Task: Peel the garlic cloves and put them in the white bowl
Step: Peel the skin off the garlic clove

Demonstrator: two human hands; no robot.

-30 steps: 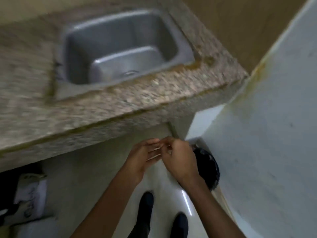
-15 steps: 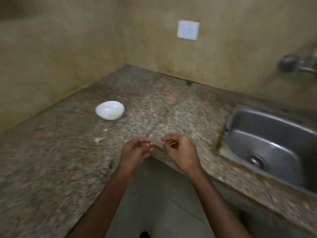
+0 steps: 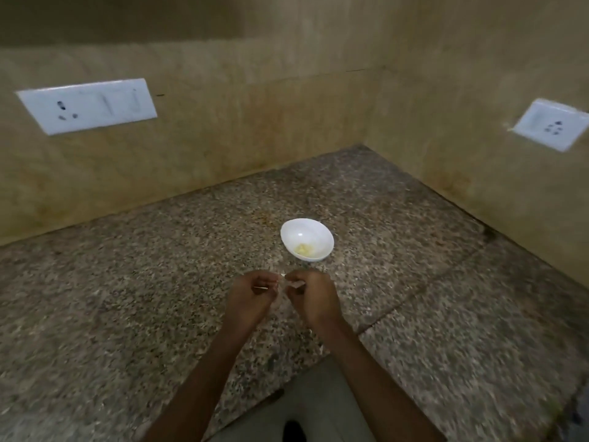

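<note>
A small white bowl (image 3: 307,238) stands on the granite counter near the corner, with pale yellow peeled garlic (image 3: 303,249) at its bottom. Just in front of the bowl my left hand (image 3: 251,298) and my right hand (image 3: 307,296) are held close together above the counter, fingers curled. A small pale garlic clove (image 3: 291,283) with a bit of papery skin shows between the fingertips, mostly in my right hand. What my left hand pinches is too small to tell apart.
The speckled granite counter (image 3: 159,282) fills the corner between two beige tiled walls. A white switch and socket plate (image 3: 87,105) is on the left wall, a white socket (image 3: 551,124) on the right wall. The counter's inner edge and grey floor lie below my arms.
The view swung from the sink and floor to the counter corner. The bowl now lies straight ahead of my hands, which stay together around the clove.
</note>
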